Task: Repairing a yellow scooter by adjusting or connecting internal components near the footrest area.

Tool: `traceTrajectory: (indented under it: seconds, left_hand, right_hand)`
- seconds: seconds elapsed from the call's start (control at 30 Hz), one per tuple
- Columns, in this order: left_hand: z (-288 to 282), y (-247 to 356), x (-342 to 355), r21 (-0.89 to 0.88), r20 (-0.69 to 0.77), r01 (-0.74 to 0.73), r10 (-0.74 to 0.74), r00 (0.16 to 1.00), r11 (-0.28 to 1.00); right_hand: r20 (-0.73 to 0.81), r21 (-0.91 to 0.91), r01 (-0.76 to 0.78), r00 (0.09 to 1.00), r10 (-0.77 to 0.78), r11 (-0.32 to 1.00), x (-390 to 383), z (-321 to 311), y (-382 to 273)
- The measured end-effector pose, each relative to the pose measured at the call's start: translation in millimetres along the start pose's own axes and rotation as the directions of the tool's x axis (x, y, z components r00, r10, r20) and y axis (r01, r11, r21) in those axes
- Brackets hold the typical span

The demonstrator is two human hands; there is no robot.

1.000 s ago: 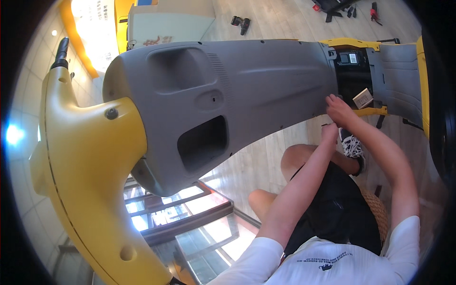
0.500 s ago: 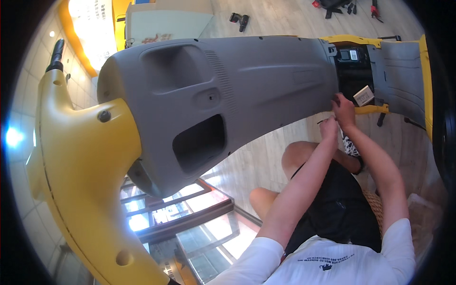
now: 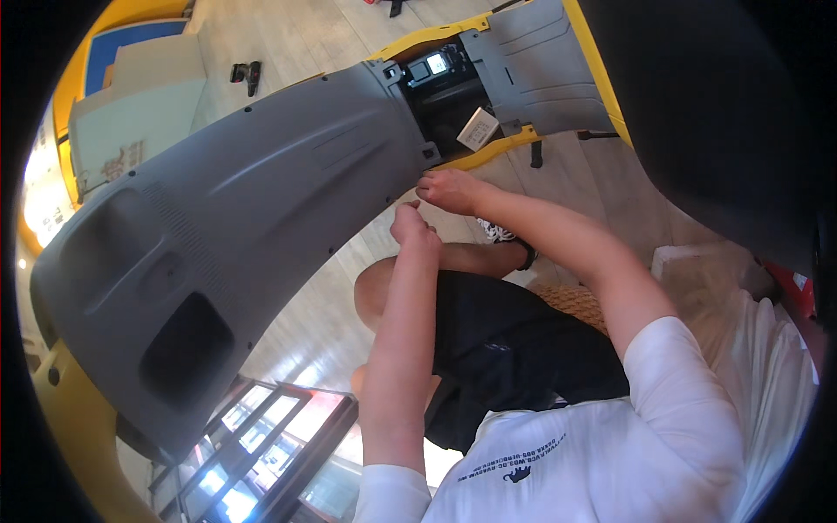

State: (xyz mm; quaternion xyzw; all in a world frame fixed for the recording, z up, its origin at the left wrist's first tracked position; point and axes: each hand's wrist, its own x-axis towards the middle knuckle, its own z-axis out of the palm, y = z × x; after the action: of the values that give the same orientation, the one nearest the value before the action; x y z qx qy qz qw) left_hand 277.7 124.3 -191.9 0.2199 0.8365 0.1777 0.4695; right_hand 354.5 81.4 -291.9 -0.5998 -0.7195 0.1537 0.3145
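A long grey plastic scooter panel (image 3: 288,166) with two moulded pockets runs diagonally from lower left to upper middle. My right hand (image 3: 447,191) is closed at its near edge, beside the yellow side trim (image 3: 488,154). Just below and to the left, my left hand (image 3: 411,223) is closed too, its fingers curled close to the right hand. Whatever either hand pinches is too small or hidden to name. Beyond them lies an open black compartment (image 3: 449,100), with a small pale box (image 3: 478,129) resting tilted at its near side.
A ribbed grey floorboard (image 3: 545,57) continues past the compartment, with a dark seat-like shape (image 3: 724,113) at right. On the floor beyond lies a black cordless drill (image 3: 253,77). A pale board (image 3: 139,105) is at upper left. Clear plastic sheeting (image 3: 767,375) hangs at right.
The view has swung right, so the panel and both hands appear farther left and the panel more slanted. Both hands remain closed at the panel's near edge. A small dark tip at my left hand no longer shows.
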Motion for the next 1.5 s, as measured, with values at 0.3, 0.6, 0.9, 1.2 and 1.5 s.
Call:
traceTrajectory:
  seconds: [0.3, 0.6, 0.9, 1.2, 1.5]
  left_hand:
    - [-5.2, 41.2, -63.3, -0.227, 0.295, -0.348, 0.405, 0.865, 0.910]
    - [-42.7, 65.4, -92.1, -0.078, 0.311, -0.919, 0.885, 0.346, 0.387]
    - [-82.2, 8.6, -57.1, 0.002, 0.545, -0.850, 0.712, 0.443, 0.527]
    - [-96.9, -0.1, -26.8, 0.020, 0.807, -0.394, 0.218, 0.549, 0.919]
    - [-110.6, -66.3, 84.5, 0.072, 0.810, 0.010, -0.064, 0.583, 0.997]
  right_hand:
    - [-0.184, 0.758, -0.412, 0.608, 0.772, 0.505, -11.0, -5.0, 13.4]
    - [-0.318, 0.807, -0.274, 0.544, 0.776, 0.523, -25.4, -148.0, -13.0]
    - [-0.570, 0.600, -0.161, 0.602, 0.559, 0.784, -22.9, -252.3, -95.6]
    - [-0.232, 0.422, -0.383, 0.831, 0.506, 0.822, -6.8, -132.0, -96.0]
    - [-0.216, 0.162, -0.420, 0.868, 0.447, 0.893, -12.1, -73.7, -73.5]
